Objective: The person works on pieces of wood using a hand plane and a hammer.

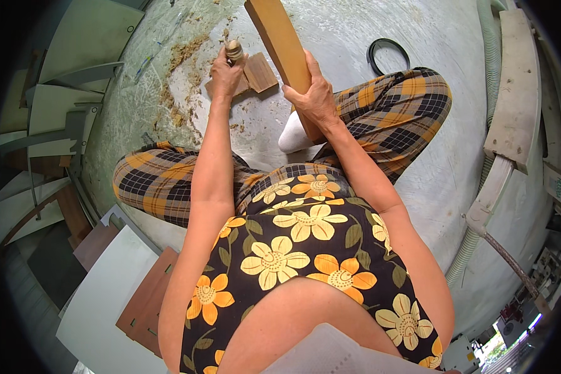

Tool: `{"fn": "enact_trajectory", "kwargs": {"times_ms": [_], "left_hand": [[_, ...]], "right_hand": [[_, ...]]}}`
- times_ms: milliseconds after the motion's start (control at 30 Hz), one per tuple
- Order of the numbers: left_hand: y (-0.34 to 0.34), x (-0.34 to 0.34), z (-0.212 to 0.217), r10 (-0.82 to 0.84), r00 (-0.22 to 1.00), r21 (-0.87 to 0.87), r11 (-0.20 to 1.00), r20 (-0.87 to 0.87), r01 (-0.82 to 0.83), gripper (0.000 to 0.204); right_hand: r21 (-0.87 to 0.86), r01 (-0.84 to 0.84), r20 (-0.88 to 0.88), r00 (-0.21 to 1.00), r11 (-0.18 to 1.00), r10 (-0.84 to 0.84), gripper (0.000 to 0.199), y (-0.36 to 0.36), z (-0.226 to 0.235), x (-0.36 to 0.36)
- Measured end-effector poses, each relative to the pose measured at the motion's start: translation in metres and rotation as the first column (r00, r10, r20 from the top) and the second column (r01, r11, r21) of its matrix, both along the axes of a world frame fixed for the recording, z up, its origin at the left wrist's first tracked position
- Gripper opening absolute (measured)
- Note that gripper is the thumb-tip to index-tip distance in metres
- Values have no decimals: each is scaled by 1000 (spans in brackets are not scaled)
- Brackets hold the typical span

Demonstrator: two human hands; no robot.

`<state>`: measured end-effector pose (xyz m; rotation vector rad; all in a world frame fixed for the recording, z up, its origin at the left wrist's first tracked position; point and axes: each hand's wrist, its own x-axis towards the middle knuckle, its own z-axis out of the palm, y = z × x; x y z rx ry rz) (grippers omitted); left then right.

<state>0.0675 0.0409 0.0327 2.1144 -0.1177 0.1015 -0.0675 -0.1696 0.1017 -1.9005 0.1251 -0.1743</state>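
My left hand (pixel 226 76) is closed round a short, tan, ridged cylinder (pixel 234 52), whose exact kind I cannot make out. Under and beside that hand, flat brown wooden blocks (pixel 260 73) lie on the floor. My right hand (pixel 315 98) grips a long, thick wooden board (pixel 279 47) by its side, thumb across the near face. The board slants up and away to the left, its lower end down by my white-socked foot (pixel 294 134).
Wood shavings (pixel 184 55) litter the concrete floor at the far left. Beyond my right knee lies a black ring (pixel 388 56). Cut panels (pixel 109 293) stack along the left. A ribbed hose (pixel 491 68) and a worn, pale curved piece (pixel 515 93) run down the right.
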Motion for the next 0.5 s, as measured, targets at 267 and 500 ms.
{"fn": "enact_trajectory", "kwargs": {"times_ms": [267,500], "left_hand": [[-13,-11,9,-37,998,-7,999,-50,36,32],[-12,-10,7,-36,999,18,999,-34,37,31]], "right_hand": [[2,-2,-16,1000,1000,2,85,-1,1,-1],[24,-22,-29,999,999,23,85,-1,4,-2]]}}
